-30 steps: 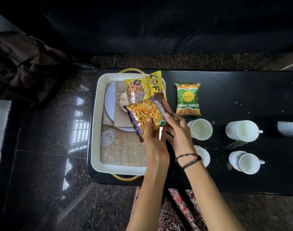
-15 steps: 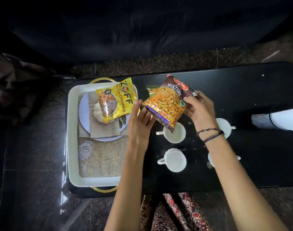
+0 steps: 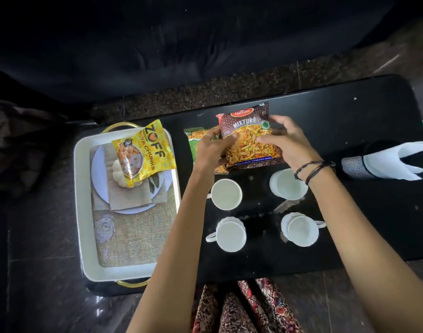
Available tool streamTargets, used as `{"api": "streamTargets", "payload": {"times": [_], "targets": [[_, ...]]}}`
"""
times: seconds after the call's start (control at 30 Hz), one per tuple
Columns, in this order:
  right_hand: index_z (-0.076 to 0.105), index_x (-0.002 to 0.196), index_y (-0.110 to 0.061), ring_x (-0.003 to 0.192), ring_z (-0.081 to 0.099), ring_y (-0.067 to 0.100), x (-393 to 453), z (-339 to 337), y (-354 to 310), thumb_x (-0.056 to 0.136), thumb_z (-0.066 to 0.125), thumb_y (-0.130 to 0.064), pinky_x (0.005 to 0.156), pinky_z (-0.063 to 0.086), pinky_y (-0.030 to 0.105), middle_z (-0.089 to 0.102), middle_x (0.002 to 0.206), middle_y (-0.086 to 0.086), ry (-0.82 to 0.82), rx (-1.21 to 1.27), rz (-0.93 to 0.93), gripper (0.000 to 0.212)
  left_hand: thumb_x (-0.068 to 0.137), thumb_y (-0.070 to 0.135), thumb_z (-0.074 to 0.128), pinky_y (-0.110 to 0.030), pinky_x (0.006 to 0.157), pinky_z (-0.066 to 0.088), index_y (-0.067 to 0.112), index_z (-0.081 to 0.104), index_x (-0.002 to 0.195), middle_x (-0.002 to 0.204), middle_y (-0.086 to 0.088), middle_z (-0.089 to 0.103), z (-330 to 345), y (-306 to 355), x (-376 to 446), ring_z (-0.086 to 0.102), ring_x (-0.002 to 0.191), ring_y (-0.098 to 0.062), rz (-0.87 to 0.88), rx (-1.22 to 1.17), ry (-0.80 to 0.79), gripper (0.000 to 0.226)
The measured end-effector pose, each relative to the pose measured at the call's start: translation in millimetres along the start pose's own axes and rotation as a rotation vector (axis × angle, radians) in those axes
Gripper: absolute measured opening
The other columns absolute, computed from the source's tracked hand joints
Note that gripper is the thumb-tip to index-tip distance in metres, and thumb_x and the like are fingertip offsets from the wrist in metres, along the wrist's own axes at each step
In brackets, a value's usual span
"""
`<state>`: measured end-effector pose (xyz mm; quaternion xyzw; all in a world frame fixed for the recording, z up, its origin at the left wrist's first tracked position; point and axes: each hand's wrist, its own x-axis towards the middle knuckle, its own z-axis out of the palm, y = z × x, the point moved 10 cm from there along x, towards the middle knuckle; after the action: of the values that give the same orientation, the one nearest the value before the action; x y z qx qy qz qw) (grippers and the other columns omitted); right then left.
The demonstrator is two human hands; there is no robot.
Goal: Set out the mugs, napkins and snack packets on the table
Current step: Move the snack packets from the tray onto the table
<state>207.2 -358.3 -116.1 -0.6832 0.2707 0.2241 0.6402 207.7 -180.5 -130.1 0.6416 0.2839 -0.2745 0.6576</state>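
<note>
gripping the mixture packet (image 3: 250, 138) by opposite edges, left hand (image 3: 211, 150) and right hand (image 3: 286, 143)

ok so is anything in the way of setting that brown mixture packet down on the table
Partly. The mixture packet, held by both hands, overlaps the green packet lying on the table at its left. Table to its right looks clear.
</note>
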Motion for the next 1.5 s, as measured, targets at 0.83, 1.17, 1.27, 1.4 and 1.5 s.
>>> {"api": "streamTargets", "payload": {"times": [0.83, 1.17, 1.27, 1.4, 1.5], "targets": [[0.060, 0.111, -0.008, 0.102, 0.061, 0.021, -16.1, 2.5, -24.3, 0.086, 0.061, -0.008, 0.086, 0.050, 0.032, 0.065, 0.110, 0.008, 0.390, -0.473, -0.334, 0.025, 0.088, -0.001, 0.046, -0.035, 0.074, 0.051, 0.004, 0.054, 0.119, 0.120, -0.011, 0.053, 21.9, 21.2, -24.6, 0.060, 0.098, -0.028, 0.442, 0.631, 0.232, 0.032], [0.064, 0.105, -0.007, 0.084, 0.061, 0.009, -64.3, 159.7, 5.3, 0.085, 0.057, -0.002, 0.077, 0.050, 0.017, 0.067, 0.093, 0.001, 0.090, -0.006, -0.158, 0.021, 0.087, 0.000, 0.045, -0.028, 0.076, 0.048, 0.014, 0.058, 0.115, 0.116, -0.008, 0.059, -99.7, 10.2, -59.0, 0.056, 0.100, -0.018, 0.522, 0.626, 0.407, 0.034], [0.059, 0.116, -0.007, 0.097, 0.061, 0.020, -58.8, 198.9, 32.5, 0.086, 0.058, -0.007, 0.080, 0.049, 0.030, 0.066, 0.107, 0.009, 0.038, 0.029, 0.037, 0.029, 0.087, -0.005, 0.042, -0.036, 0.087, 0.045, 0.009, 0.055, 0.123, 0.131, -0.013, 0.053, -147.7, 14.6, -38.9, 0.046, 0.123, -0.028, 0.483, 0.854, 0.445, 0.041], [0.052, 0.121, -0.004, 0.102, 0.057, 0.030, -45.0, 233.0, 61.1, 0.088, 0.059, -0.011, 0.086, 0.047, 0.038, 0.053, 0.099, 0.010, 0.032, 0.130, 0.249, 0.035, 0.093, 0.004, 0.040, -0.045, 0.098, 0.042, 0.006, 0.054, 0.122, 0.137, -0.016, 0.049, -185.7, 27.7, -12.3, 0.041, 0.131, -0.031, 0.505, 0.928, 0.403, 0.033], [0.045, 0.113, -0.006, 0.098, 0.056, 0.034, -33.5, 249.4, 72.5, 0.087, 0.062, -0.012, 0.093, 0.047, 0.046, 0.052, 0.102, 0.018, 0.094, 0.260, 0.322, 0.031, 0.091, 0.005, 0.040, -0.040, 0.094, 0.042, 0.005, 0.044, 0.134, 0.133, -0.016, 0.050, -201.0, 31.8, 7.5, 0.046, 0.121, -0.030, 0.483, 0.945, 0.365, 0.043]]}}
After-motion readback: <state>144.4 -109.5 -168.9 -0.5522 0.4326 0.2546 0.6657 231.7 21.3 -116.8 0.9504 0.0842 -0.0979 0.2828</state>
